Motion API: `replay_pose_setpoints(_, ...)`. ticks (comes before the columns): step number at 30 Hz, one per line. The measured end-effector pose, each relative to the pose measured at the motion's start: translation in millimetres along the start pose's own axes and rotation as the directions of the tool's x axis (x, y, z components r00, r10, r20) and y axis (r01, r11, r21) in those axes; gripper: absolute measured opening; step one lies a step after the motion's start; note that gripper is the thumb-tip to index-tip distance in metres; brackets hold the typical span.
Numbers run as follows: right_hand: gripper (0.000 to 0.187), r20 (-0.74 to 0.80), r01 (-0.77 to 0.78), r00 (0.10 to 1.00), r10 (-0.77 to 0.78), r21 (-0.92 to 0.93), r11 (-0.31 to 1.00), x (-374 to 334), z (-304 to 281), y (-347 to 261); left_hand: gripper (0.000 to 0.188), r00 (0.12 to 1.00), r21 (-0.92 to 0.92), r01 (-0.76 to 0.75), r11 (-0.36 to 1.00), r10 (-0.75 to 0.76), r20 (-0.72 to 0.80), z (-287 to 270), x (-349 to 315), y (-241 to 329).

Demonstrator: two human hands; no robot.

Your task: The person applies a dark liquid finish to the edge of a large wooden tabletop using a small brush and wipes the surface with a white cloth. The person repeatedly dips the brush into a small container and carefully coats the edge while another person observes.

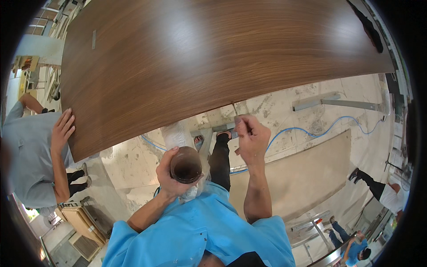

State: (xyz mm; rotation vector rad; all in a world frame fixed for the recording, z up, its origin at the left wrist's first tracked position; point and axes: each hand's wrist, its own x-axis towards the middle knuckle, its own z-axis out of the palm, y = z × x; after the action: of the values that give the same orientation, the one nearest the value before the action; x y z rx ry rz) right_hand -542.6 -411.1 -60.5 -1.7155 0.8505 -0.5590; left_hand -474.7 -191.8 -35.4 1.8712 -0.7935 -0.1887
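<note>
My left hand [165, 172] is wrapped round a dark brown hollow cylinder [186, 155], like a cup or a tube, with its round dark opening turned up toward me. Crinkled clear plastic [176, 135] shows just beyond it, and more hangs below it against my blue shirt. Near the edge of the large brown wood-grain panel [187, 66], my right hand [254, 138] is raised with its fingers curled and pinched. Small grey and brown bits show at its fingers, too small to name. Between my hands and the panel there is a gap.
At the left a person in a grey shirt [33, 147] rests a hand on the panel's corner. A blue hose [311, 135] snakes across the floor beside a flat beige board [296, 178] and a metal stand [336, 102]. Other people are at the right and lower right.
</note>
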Motion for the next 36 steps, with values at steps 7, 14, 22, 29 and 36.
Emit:
replay_pose_setpoints(7, 0.014, -0.235, -0.053, 0.969, 0.07, 0.079, 0.995, 20, -29, 8, 0.092, 0.999, 0.01, -0.02, 1.0, 0.02, 0.03, 4, 1, 1)
replay_pose_setpoints(14, 0.011, -0.206, -0.043, 0.976, 0.067, 0.119, 0.992, 20, -34, 7, 0.093, 0.998, -0.02, -0.012, 1.0, 0.013, 0.054, 12, 6, 3)
replay_pose_setpoints(22, 0.018, -0.183, 0.002, 0.983, -0.011, -0.048, 0.999, 33, -47, 14, 0.1, 0.993, -0.094, 0.052, 0.994, -0.041, 0.112, 15, 15, 4)
replay_pose_setpoints(29, 0.019, -0.062, 0.047, 0.997, -0.051, -0.055, 0.997, 31, -60, 10, 0.089, 0.994, -0.037, -0.004, 0.999, 0.008, 0.11, 20, 29, 14)
replay_pose_setpoints(36, 0.022, -0.252, -0.097, 0.962, 0.105, 0.044, 0.994, 36, -73, 15, 0.087, 0.993, -0.056, 0.008, 0.998, -0.001, 0.122, 26, 33, 17)
